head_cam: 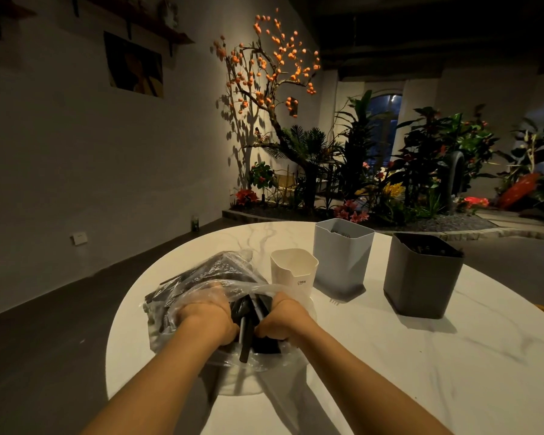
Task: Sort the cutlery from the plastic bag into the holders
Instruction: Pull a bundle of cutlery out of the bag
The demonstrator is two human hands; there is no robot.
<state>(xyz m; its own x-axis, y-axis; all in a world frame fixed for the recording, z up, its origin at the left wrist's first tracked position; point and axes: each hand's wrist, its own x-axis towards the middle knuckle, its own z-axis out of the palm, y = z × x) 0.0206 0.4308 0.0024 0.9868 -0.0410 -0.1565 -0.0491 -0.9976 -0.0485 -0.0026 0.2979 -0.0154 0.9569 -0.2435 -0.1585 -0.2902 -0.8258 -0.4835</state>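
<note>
A clear plastic bag (208,277) full of black cutlery (248,321) lies on the white marble table (421,372). My left hand (206,320) grips the left side of the bag's mouth, partly under the plastic. Opposite it, my right hand (283,318) grips the right side, and black handles stick out between the two hands. Behind the bag stand three holders: a small white one (292,271), a light grey one (343,255) and a dark grey one (421,277). Dark items show inside both grey holders.
The table's curved left edge runs close to the bag, with dark floor beyond. An indoor planting bed with a lit orange-fruited tree (270,73) fills the background. A small fork-like item (335,300) lies at the foot of the light grey holder.
</note>
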